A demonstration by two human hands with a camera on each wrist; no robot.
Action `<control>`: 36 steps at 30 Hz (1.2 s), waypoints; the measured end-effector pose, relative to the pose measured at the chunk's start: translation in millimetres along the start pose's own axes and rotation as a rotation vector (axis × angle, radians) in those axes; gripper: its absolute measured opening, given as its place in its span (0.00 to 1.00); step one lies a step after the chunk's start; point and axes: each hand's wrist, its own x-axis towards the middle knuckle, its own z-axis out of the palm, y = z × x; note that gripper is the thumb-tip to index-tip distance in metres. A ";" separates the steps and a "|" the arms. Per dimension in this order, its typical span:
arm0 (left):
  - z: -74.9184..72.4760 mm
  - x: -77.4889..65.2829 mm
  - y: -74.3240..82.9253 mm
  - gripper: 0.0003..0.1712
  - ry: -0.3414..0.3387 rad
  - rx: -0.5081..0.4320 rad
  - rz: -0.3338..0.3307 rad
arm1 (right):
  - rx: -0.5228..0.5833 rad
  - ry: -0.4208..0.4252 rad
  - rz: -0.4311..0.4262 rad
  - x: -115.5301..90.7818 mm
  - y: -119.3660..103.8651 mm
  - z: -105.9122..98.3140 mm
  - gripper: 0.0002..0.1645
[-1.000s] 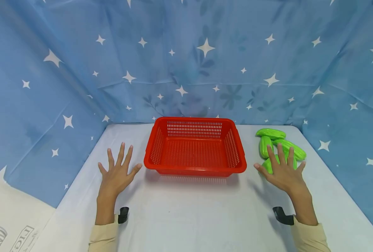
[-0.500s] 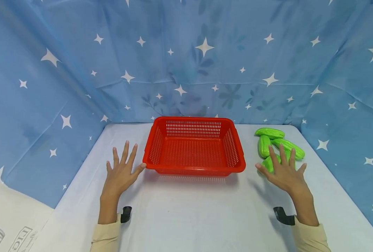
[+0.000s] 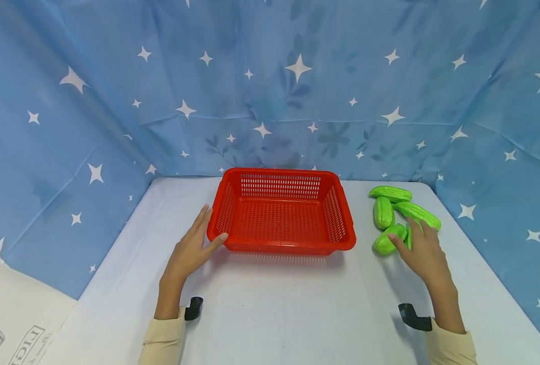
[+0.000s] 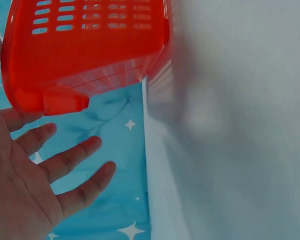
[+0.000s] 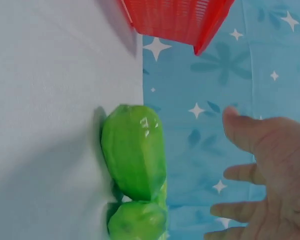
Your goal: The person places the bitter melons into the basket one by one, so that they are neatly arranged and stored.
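A red plastic basket (image 3: 279,246) with slotted walls stands on the white table. My left hand (image 3: 187,257) is at its front left corner, thumb over the rim and fingers spread along the outer side; whether they touch it I cannot tell. Several glossy green ridged vegetables, like short gourds, lie in a cluster at the right. My right hand (image 3: 427,256) hovers over the near ones, fingers apart and holding nothing, and partly hides one. The nearest green vegetable (image 3: 385,244) lies left of its thumb; in the right wrist view a green vegetable (image 5: 134,152) is apart from the fingers.
A blue star-patterned curtain (image 3: 270,91) closes off the back and both sides of the table (image 3: 274,314). Another green vegetable (image 3: 390,192) lies near the back edge. Each wrist carries a black camera mount.
My left hand has moved right, up to the basket's corner, its fingers drawing closer together. My right hand has shifted slightly right and turned, its fingers less spread. Basket and vegetables have stayed put.
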 end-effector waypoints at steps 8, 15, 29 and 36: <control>13.5 6.6 0.9 0.50 0.018 -0.184 0.066 | 0.114 0.125 0.179 -1.2 13.5 -5.0 0.40; 21.4 9.5 1.0 0.50 0.069 -0.252 0.085 | 0.203 0.154 0.354 0.8 31.2 -6.2 0.40; 20.5 9.4 1.9 0.53 0.038 -0.241 0.031 | 0.380 -0.049 0.575 4.6 56.7 -1.0 0.46; 21.5 10.5 0.4 0.52 0.046 -0.255 0.053 | 0.442 -0.067 0.608 10.8 70.2 8.5 0.50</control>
